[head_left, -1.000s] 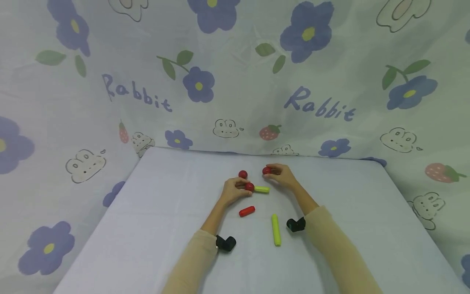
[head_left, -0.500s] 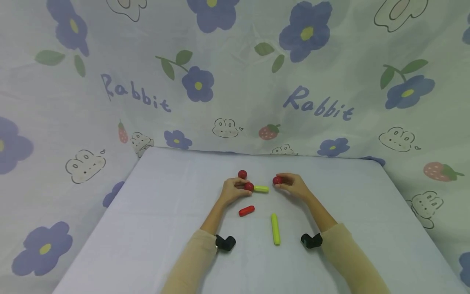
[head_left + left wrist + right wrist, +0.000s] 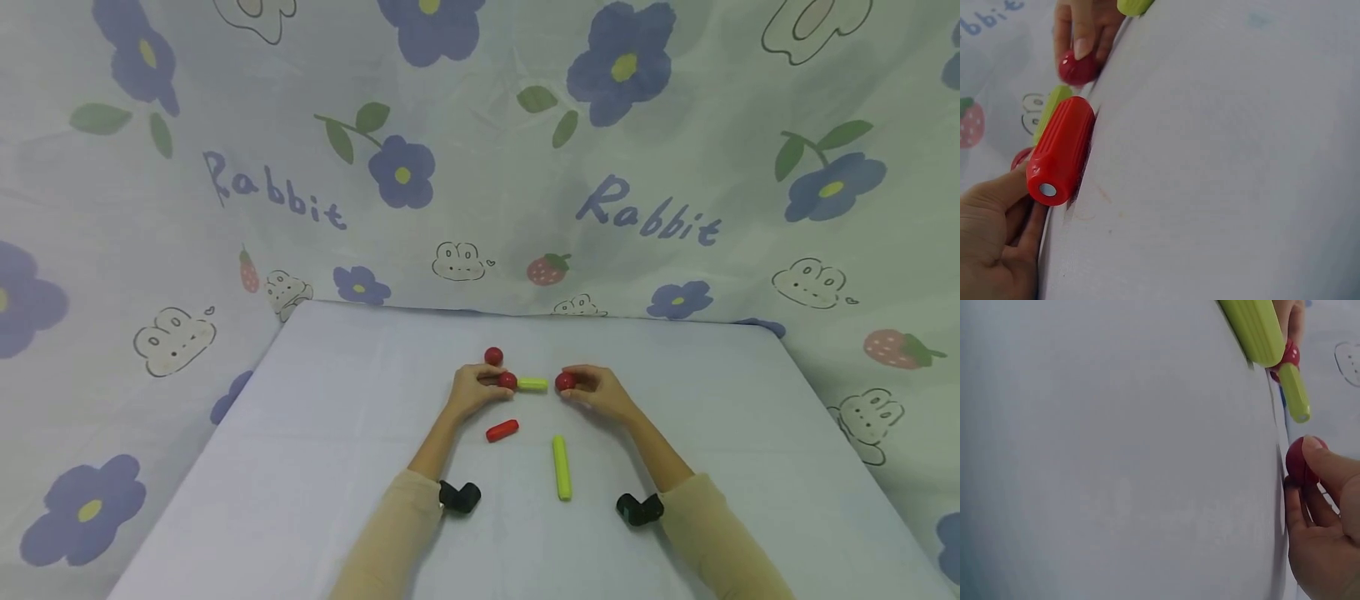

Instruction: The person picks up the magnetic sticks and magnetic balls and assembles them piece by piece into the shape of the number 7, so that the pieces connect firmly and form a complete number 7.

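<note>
My left hand (image 3: 474,390) pinches a red ball (image 3: 507,381) between thumb and fingers. A short yellow-green magnetic rod (image 3: 533,384) extends rightward from that ball. To its right, my right hand (image 3: 600,392) pinches another red ball (image 3: 566,382), with a small gap between this ball and the rod's free end, as the right wrist view shows with the ball (image 3: 1302,459) and rod (image 3: 1295,394). Just behind the left fingers lies a third red ball (image 3: 493,356). In the left wrist view, a red rod (image 3: 1061,150) with a silvery disc in its end lies before the left hand (image 3: 997,237).
The red rod (image 3: 502,430) lies on the white table (image 3: 337,467) in front of the left hand. A longer yellow-green rod (image 3: 562,467) lies between the forearms. A patterned cloth (image 3: 480,150) hangs behind the table.
My right hand has moved right and toward me with its red ball, ending level with the yellow-green rod's free end. The left hand keeps its place and its hold on its ball.
</note>
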`<action>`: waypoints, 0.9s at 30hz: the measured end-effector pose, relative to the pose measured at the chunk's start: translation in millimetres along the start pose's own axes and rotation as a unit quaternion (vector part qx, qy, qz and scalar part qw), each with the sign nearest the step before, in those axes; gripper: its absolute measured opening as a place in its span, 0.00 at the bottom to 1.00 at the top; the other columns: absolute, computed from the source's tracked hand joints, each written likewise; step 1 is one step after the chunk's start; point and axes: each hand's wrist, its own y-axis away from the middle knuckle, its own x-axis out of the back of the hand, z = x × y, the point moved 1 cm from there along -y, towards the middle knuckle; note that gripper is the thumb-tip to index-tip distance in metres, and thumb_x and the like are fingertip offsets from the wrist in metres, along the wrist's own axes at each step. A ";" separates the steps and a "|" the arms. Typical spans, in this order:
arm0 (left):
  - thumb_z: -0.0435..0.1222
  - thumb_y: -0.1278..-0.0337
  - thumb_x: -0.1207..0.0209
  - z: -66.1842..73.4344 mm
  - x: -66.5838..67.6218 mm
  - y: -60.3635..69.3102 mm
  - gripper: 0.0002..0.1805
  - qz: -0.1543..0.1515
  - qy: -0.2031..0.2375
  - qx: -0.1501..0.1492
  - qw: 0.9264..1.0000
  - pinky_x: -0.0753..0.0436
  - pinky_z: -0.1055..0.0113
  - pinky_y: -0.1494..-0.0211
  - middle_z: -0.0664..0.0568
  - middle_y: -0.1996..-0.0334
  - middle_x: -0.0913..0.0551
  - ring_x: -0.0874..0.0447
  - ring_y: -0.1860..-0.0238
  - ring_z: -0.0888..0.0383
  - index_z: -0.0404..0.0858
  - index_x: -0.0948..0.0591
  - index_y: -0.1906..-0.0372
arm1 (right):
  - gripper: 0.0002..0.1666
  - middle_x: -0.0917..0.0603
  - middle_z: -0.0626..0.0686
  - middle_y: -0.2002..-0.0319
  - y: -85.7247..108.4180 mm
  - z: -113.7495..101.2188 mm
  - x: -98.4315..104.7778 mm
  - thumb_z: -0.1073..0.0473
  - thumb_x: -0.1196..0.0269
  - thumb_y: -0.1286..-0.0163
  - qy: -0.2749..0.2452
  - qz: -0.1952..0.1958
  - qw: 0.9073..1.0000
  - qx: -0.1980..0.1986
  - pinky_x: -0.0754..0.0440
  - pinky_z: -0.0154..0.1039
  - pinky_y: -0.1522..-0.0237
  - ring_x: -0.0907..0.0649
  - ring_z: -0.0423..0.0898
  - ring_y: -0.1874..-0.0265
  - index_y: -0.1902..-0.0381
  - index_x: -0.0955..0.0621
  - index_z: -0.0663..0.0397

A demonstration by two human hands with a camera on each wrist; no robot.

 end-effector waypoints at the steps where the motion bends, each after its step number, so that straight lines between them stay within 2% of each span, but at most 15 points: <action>1: 0.26 0.62 0.29 0.3 -0.1 0.1 0.20 0.000 0.003 0.003 1.000 0.19 0.65 0.53 0.35 0.57 0.17 0.16 0.55 0.44 0.25 0.18 0.57 | 0.26 0.23 0.72 0.49 0.1 0.6 -0.8 0.71 0.36 0.41 -0.002 0.000 1.000 0.001 0.21 0.39 0.51 0.21 0.64 0.52 0.46 0.27 0.77; 6: 0.22 0.61 0.31 14.0 2.4 4.5 0.20 -0.016 0.018 -0.007 1.000 0.18 0.59 0.54 0.29 0.57 0.19 0.18 0.55 0.39 0.20 0.20 0.56 | 0.26 0.23 0.71 0.49 0.1 2.0 -3.8 0.72 0.35 0.42 -0.001 0.004 1.000 -0.005 0.20 0.41 0.51 0.20 0.63 0.52 0.46 0.27 0.77; 10: 0.22 0.58 0.32 27.8 5.0 9.8 0.20 -0.029 0.010 -0.007 0.999 0.19 0.57 0.52 0.28 0.56 0.20 0.19 0.53 0.37 0.19 0.22 0.55 | 0.25 0.22 0.70 0.50 0.3 1.1 -5.3 0.71 0.35 0.42 0.004 0.003 1.000 -0.006 0.20 0.41 0.52 0.20 0.62 0.53 0.46 0.26 0.75; 12: 0.23 0.57 0.32 30.0 5.4 11.2 0.21 -0.031 0.007 0.000 1.000 0.19 0.58 0.51 0.29 0.55 0.20 0.19 0.52 0.38 0.20 0.21 0.54 | 0.25 0.22 0.70 0.50 0.4 0.5 -6.0 0.71 0.35 0.42 0.003 0.002 1.000 0.000 0.20 0.38 0.54 0.19 0.62 0.54 0.46 0.26 0.76; 14: 0.23 0.57 0.32 30.6 5.6 12.1 0.20 -0.029 0.006 0.002 1.000 0.19 0.59 0.51 0.29 0.54 0.20 0.19 0.52 0.38 0.20 0.21 0.54 | 0.25 0.21 0.71 0.51 -0.7 2.8 -7.5 0.71 0.35 0.42 0.003 0.001 1.000 0.005 0.20 0.40 0.54 0.19 0.63 0.55 0.47 0.26 0.76; 19: 0.23 0.57 0.32 29.5 6.2 12.2 0.21 -0.031 0.014 0.003 0.999 0.19 0.59 0.51 0.29 0.53 0.21 0.20 0.51 0.38 0.20 0.22 0.54 | 0.26 0.20 0.67 0.52 -7.5 26.3 -11.5 0.66 0.33 0.41 0.023 0.009 1.000 0.012 0.20 0.42 0.53 0.19 0.58 0.55 0.46 0.24 0.71; 20: 0.23 0.57 0.32 29.3 6.2 12.1 0.21 -0.031 0.015 0.003 0.999 0.19 0.59 0.51 0.28 0.53 0.21 0.20 0.51 0.37 0.20 0.22 0.54 | 0.26 0.19 0.65 0.52 -9.1 31.7 -12.3 0.65 0.32 0.41 0.027 0.011 1.000 0.011 0.20 0.40 0.53 0.19 0.57 0.55 0.46 0.24 0.69; 22: 0.23 0.57 0.32 29.0 6.0 11.9 0.21 -0.032 0.017 0.001 0.999 0.19 0.59 0.51 0.28 0.54 0.21 0.20 0.52 0.37 0.20 0.22 0.54 | 0.26 0.19 0.63 0.52 -9.8 34.5 -12.7 0.62 0.32 0.42 0.033 0.012 0.999 0.011 0.20 0.36 0.53 0.18 0.54 0.55 0.46 0.23 0.66; 27: 0.22 0.58 0.32 29.0 4.9 11.6 0.21 -0.032 0.021 -0.004 0.999 0.19 0.58 0.51 0.28 0.54 0.21 0.20 0.52 0.37 0.19 0.22 0.54 | 0.26 0.19 0.61 0.51 -10.0 33.8 -13.6 0.62 0.31 0.42 0.035 0.014 0.999 0.010 0.20 0.36 0.54 0.18 0.53 0.55 0.46 0.22 0.65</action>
